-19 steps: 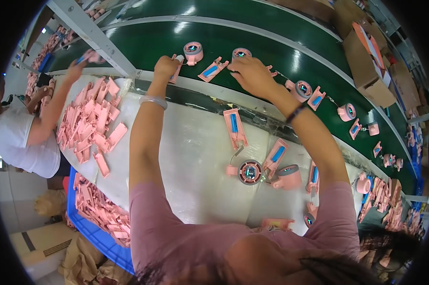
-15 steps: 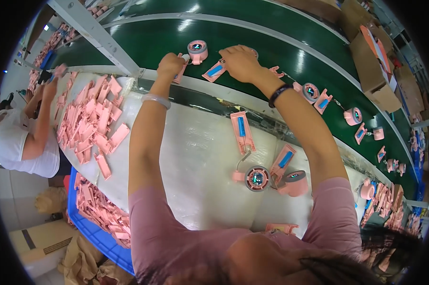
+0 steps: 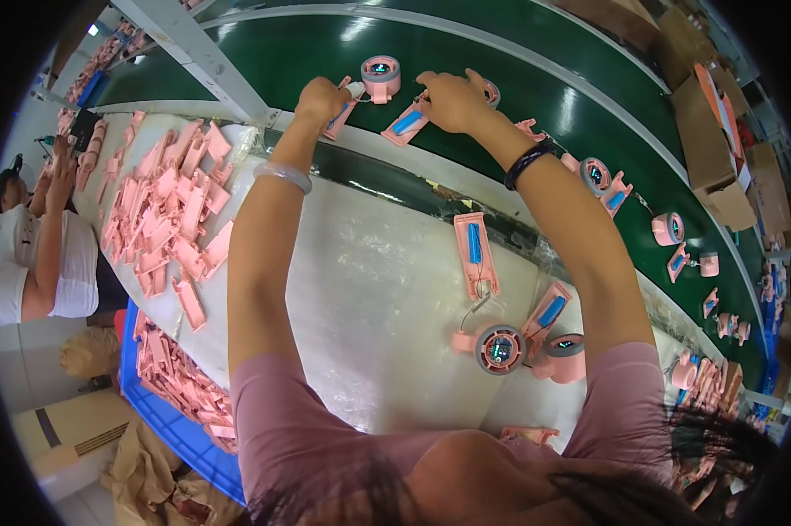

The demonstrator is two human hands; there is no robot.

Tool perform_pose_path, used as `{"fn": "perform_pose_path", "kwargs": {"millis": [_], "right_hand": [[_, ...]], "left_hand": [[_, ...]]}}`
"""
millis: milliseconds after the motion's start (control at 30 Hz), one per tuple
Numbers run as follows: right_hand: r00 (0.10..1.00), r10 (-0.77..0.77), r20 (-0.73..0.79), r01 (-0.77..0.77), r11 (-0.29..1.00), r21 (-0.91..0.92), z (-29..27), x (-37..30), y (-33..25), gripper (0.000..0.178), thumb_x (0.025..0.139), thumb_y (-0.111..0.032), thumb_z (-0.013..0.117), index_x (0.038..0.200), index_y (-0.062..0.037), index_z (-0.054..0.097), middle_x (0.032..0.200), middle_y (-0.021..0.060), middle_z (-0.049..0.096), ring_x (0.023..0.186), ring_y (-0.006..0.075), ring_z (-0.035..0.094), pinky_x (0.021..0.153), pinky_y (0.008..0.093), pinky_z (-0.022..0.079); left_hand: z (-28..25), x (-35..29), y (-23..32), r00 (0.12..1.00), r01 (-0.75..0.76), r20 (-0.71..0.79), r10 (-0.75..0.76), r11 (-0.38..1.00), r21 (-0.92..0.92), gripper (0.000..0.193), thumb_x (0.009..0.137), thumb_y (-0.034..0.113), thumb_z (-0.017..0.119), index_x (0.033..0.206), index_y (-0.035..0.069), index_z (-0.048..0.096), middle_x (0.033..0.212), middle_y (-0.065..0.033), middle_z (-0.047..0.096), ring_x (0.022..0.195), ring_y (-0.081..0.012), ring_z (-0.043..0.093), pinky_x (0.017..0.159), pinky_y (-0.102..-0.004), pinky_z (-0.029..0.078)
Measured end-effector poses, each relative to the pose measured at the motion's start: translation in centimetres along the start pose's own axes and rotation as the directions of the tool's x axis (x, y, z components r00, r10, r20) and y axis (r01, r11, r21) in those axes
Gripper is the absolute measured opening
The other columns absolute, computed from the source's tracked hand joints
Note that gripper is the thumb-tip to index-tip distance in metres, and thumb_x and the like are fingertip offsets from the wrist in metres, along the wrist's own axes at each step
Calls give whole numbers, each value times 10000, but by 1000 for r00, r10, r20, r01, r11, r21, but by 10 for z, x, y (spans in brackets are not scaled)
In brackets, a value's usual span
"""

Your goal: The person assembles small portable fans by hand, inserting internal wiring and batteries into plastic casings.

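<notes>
Both arms reach forward to the near edge of the green conveyor. My left hand [image 3: 322,100] is closed on the upper end of a pink handle shell [image 3: 339,121], with a small white part [image 3: 355,89] at its fingertips. Just right of it stands a round pink fan head [image 3: 380,80] with a grey rim and lit display. My right hand [image 3: 455,102] is curled over the top of another handle shell [image 3: 405,124] holding a blue battery. Another fan head [image 3: 491,93] shows partly behind its knuckles. What the right fingers grip is hidden.
Pink shells [image 3: 163,206] are heaped at the left, above a blue crate [image 3: 180,456] of more. Wired fan heads [image 3: 500,349] and shells [image 3: 476,254] lie on the white table [image 3: 360,289]. More units [image 3: 667,229] line the belt. A co-worker [image 3: 45,254] sits left; a metal post [image 3: 194,66] rises nearby.
The whole view has shifted slightly, so the table things appear lower and further right. One right-hand finger now sticks up. The co-worker's hands have moved. My left hand keeps its hold.
</notes>
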State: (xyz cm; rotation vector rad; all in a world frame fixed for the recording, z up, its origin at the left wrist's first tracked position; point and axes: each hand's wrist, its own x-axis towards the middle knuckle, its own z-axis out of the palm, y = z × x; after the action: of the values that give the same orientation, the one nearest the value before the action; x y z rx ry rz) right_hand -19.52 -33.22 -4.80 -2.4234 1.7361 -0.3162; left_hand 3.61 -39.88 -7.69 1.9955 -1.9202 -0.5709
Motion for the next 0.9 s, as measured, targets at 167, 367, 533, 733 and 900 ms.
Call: {"fn": "perform_pose_path", "kwargs": {"millis": [167, 367, 533, 733, 900], "right_hand": [[993, -60, -107, 65, 997, 48, 1, -7, 6, 500, 785, -319, 655, 1208, -88, 522, 1074, 141, 601, 1037, 310, 577, 1071, 501, 192], [989, -101, -110, 108, 992, 60, 4, -7, 0, 502, 785, -311, 655, 1213, -86, 519, 1100, 141, 589, 1034, 302, 579, 1086, 476, 191], [989, -102, -106, 108, 993, 53, 3, -11, -6, 483, 789, -281, 652, 1212, -88, 522, 1120, 144, 580, 1062, 309, 562, 1089, 474, 187], [840, -216, -498, 240, 971, -17, 0, -24, 4, 458, 754, -174, 657, 1189, -103, 534, 1117, 91, 554, 1111, 268, 479, 1013, 461, 273], [804, -147, -576, 170, 985, -14, -12, -56, 43, 513, 730, -139, 649, 1218, -98, 499, 1170, 103, 536, 1119, 297, 475, 972, 449, 308]], "left_hand": [[1, -3, -4, 999, -41, -20, 40, 998, -55, 386, 687, 370, 691, 756, -10, 689, 837, -218, 651, 827, -340, 636, 743, -386, 489], [-3, -2, -6, 998, -5, -61, 0, 997, -75, 381, 673, 355, 695, 773, -13, 686, 849, -230, 647, 834, -354, 634, 737, -392, 489], [-7, -3, -4, 997, 14, -77, -18, 999, -45, 378, 671, 355, 692, 765, -11, 684, 848, -233, 647, 838, -358, 635, 744, -399, 489], [-9, 4, -11, 997, 30, -69, -34, 998, -61, 383, 681, 366, 689, 739, -13, 681, 827, -222, 651, 824, -356, 638, 740, -406, 491], [-12, -1, -7, 995, 6, -98, -8, 1000, -28, 375, 706, 364, 665, 757, -7, 680, 819, -217, 651, 803, -344, 639, 721, -407, 490]]}}
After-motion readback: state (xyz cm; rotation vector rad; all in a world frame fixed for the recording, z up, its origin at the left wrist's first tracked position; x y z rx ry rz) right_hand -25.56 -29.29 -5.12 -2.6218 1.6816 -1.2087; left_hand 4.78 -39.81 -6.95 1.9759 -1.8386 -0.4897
